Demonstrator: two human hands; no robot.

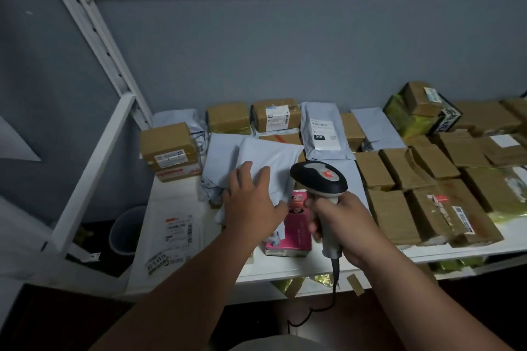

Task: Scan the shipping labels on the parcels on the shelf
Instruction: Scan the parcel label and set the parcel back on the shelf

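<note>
My right hand (346, 229) grips the handle of a black and grey barcode scanner (320, 179), its head pointing away over the shelf and its cable hanging below. My left hand (252, 202) rests on a pale grey poly mailer (271, 159), fingers spread over its plain side, thumb at its lower edge. No label shows on this mailer. A pink box (289, 229) lies partly under it. A white padded mailer (174, 234) with a barcode label lies at the front left of the white shelf (288, 268).
Brown taped cardboard boxes (405, 168) fill the shelf's right side, some with labels. A labelled box (171, 151) sits at the left, a labelled grey mailer (325, 131) at the back. The white shelf upright (94, 151) slants at left, a grey bin (125, 231) below it.
</note>
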